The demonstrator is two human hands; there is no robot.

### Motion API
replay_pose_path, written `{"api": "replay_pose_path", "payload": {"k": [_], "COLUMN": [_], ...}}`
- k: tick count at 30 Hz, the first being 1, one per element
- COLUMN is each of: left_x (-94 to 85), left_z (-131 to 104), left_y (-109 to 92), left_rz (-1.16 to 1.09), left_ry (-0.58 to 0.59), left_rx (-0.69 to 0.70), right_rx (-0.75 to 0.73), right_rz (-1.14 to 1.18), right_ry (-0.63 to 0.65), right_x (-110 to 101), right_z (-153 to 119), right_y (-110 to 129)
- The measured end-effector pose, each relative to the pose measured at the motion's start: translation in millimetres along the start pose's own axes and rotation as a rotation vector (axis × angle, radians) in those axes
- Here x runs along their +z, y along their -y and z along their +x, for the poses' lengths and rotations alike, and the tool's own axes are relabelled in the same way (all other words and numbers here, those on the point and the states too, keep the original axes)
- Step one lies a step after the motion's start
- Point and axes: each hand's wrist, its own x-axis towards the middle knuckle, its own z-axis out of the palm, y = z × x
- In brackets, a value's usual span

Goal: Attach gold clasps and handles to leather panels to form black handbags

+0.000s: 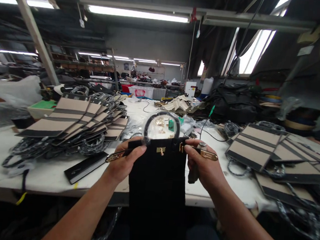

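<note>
In the head view a black handbag panel (156, 187) hangs upright over the table's front edge, a gold clasp (161, 150) near its top. A round handle (163, 116) wrapped in clear plastic rises above it. My left hand (124, 158) is closed on the panel's upper left corner and a black strap whose gold-trimmed end (114, 156) sticks out leftward. My right hand (202, 166) pinches the strap at the upper right, beside a small gold buckle (181, 147). Another gold strap plate (209, 155) points right. A dark tool-like object (193, 175) shows under the right palm; its kind is unclear.
Stacked beige and black bag panels (62, 117) with plastic-wrapped handles lie left, and another stack (258, 143) lies right. A black strip (85, 166) rests near the front edge. Gold hardware (160, 122) and a green box (171, 125) are behind the panel on the white table (203, 202).
</note>
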Motion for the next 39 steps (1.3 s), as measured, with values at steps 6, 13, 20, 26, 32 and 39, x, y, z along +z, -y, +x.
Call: {"api": "replay_pose_path", "payload": {"k": [6, 13, 20, 26, 32, 39], "left_x": [15.4, 38.9, 47.6, 22.2, 16.4, 18.4], "left_z": [3, -47, -118, -105, -85, -111], "left_y": [-47, -72, -100, -89, -66, 16], "left_rz": [0.007, -0.371, -0.411, -0.063, -0.193, -0.701], "left_ry": [-0.069, -0.245, 0.088, -0.12, 0.06, 0.476], "left_rx": [0.13, -0.109, -0.134, 0.163, -0.012, -0.741], "right_rx": [-0.12, -0.356, -0.427, -0.058, 0.147, 0.595], "right_rz": [-0.002, -0.244, -0.256, -0.023, -0.194, -0.001], "right_ry": [-0.179, -0.038, 0.228, 0.392, 0.377, 0.609], "right_x": [1, 40, 51, -30, -78, -53], "right_z": [-10, -68, -90, -58, -54, -54], "right_y": [18, -4, 14, 65, 127, 23]}}
